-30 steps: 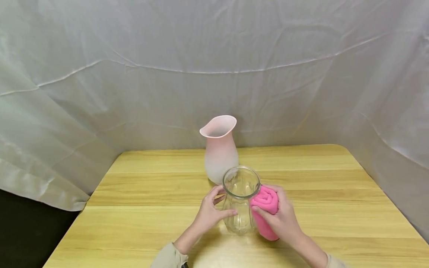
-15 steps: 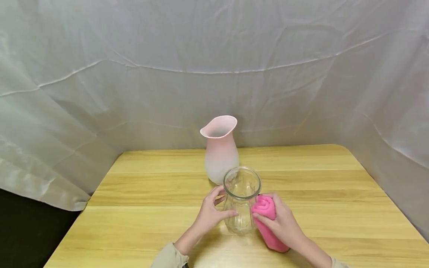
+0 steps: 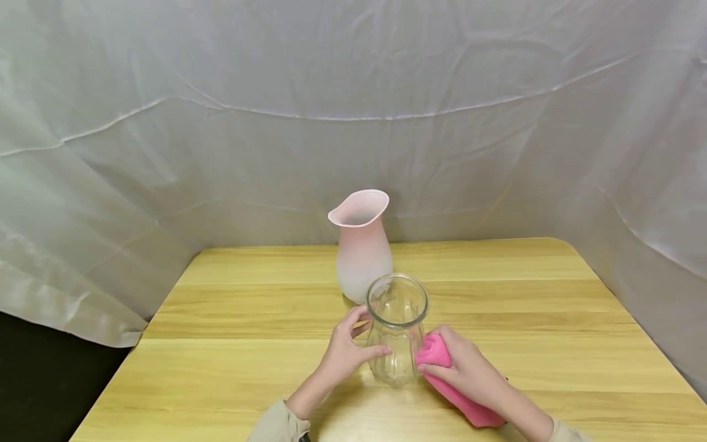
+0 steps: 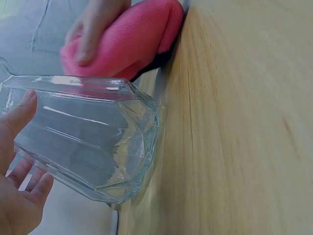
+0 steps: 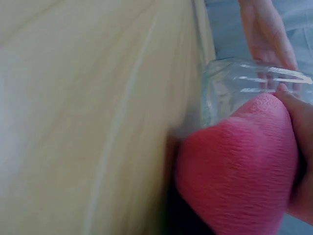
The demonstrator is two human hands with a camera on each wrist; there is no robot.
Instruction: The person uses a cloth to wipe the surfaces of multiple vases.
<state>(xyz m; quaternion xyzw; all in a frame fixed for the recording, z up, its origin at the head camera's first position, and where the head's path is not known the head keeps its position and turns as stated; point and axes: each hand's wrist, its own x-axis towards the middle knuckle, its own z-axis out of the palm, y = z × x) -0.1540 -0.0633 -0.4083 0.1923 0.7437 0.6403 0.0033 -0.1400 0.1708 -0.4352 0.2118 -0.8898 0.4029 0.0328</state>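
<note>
A clear glass vase (image 3: 402,359) with a thick round rim stands upright on the wooden table. My left hand (image 3: 343,351) holds it from the left, thumb along the near side and fingers round the far side. The left wrist view shows the thumb and fingertips (image 4: 44,188) against the glass. To the right of the vase, my right hand (image 3: 468,367) grips a pink rolled towel (image 3: 433,351), thumb towards me. The towel leans, its top end at the vase's side and its lower end towards me. In the right wrist view the plush towel (image 5: 239,161) overlaps the glass.
Behind the glass vase stands a pink-and-white frosted vase (image 3: 364,255) with a flared, slanted mouth. The wooden table (image 3: 248,307) reaches back to a grey cloth curtain (image 3: 309,172), which also hangs along both sides.
My right hand has moved down and slightly towards me along the glass, and the pink towel has tilted, its lower end swinging right and nearer. The left hand and glass vase stay put.
</note>
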